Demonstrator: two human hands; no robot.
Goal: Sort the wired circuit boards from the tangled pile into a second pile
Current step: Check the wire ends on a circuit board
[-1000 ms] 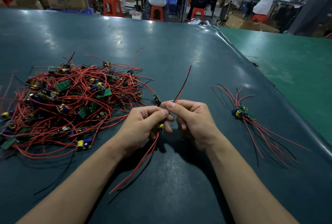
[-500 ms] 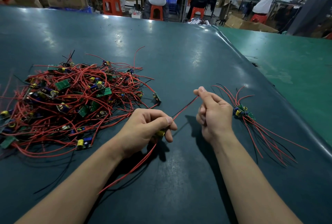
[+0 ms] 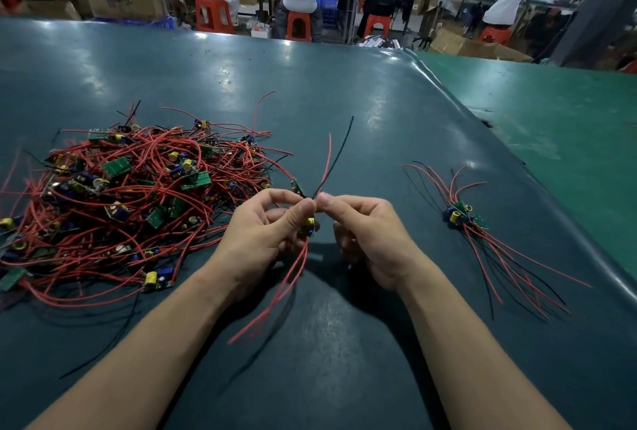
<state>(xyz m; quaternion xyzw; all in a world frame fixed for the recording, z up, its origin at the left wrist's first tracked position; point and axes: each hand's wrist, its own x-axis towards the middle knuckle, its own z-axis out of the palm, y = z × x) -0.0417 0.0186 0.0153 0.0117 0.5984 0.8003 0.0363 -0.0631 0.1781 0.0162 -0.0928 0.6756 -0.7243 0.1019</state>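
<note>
Together, both hands (image 3: 312, 233) pinching wires (image 3: 329, 162)

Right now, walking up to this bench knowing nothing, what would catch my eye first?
The big tangled pile of red wires and small green circuit boards on the left of the dark teal table. At the centre, the left hand holds one wired board with a yellow capacitor, while the right hand pinches its wires. On the right lies a small neat bundle of sorted boards.
</note>
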